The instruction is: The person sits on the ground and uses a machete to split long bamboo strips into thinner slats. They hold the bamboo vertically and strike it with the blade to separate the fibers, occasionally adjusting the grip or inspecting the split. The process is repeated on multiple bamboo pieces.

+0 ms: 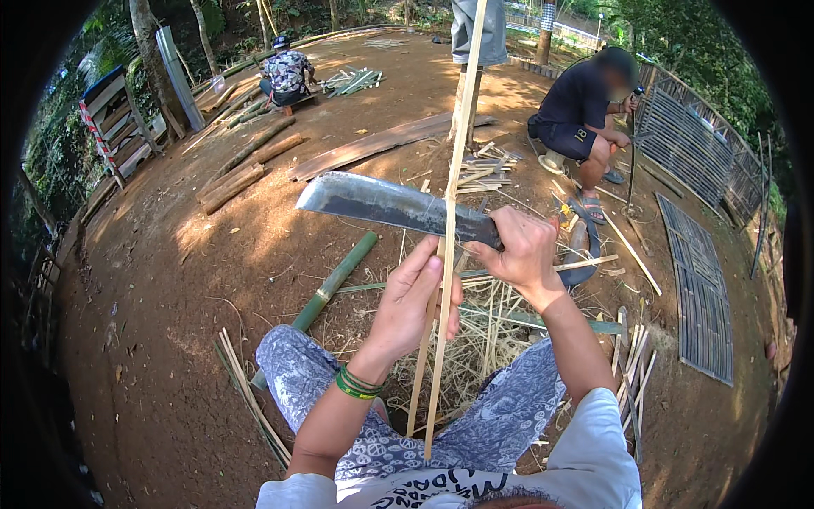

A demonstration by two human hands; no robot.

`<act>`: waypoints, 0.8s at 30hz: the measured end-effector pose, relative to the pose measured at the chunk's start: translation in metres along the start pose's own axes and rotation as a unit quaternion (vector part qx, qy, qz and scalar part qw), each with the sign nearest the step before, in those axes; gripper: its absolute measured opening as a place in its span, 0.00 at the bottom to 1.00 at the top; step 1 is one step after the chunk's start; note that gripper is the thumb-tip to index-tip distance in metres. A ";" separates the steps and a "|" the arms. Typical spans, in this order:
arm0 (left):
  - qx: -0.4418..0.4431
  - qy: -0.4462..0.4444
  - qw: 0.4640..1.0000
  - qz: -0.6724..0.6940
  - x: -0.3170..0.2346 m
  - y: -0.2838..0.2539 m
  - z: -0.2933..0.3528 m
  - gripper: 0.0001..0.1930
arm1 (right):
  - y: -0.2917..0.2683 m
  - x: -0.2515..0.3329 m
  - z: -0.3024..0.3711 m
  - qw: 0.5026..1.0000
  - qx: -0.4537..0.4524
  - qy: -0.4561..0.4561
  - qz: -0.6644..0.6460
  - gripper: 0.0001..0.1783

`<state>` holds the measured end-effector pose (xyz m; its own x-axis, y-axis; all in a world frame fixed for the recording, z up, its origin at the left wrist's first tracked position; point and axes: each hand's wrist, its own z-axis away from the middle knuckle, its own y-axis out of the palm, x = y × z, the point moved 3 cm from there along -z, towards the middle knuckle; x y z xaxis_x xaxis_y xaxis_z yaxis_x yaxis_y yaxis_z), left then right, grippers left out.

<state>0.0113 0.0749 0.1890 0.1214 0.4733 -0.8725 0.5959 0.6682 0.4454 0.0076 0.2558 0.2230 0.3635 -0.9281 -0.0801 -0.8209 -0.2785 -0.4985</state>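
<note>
My right hand (pixel 524 254) is closed round the base of a broad machete (pixel 373 202), whose handle is mostly hidden by the fingers. The blade points left and lies across a long pale bamboo strip (pixel 463 127). Just below the blade, my left hand (pixel 405 305) wraps its fingers and thumb round the strip. The strip stands nearly upright, its top out of view. Under the left hand two thin lengths run down toward my lap, one (pixel 419 386) left of the other; I cannot tell whether they are still joined.
Bamboo shavings (pixel 483 331) cover the ground between my knees. A green bamboo pole (pixel 335 284) lies by my left knee, thin strips (pixel 634 373) at my right. A co-worker (pixel 585 110) squats right, another person (pixel 287 76) sits far left, and a third person's legs (pixel 479 38) stand ahead.
</note>
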 end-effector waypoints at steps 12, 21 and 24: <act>0.019 -0.005 1.000 0.012 0.012 -0.001 -0.002 0.25 | 0.003 -0.008 -0.006 0.998 0.023 -0.022 0.047 0.33; 0.002 -0.033 0.997 0.075 0.006 0.004 0.000 0.22 | 0.007 -0.006 0.001 0.999 0.019 -0.015 0.034 0.32; 0.023 -0.018 0.999 0.033 0.013 -0.004 -0.004 0.19 | 0.005 -0.004 0.000 0.999 0.028 -0.023 0.030 0.33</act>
<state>0.0074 0.0806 0.1764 0.1898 0.4945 -0.8482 0.6219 0.6079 0.4936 0.0021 0.2578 0.2205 0.3352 -0.9302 -0.1493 -0.8163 -0.2076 -0.5390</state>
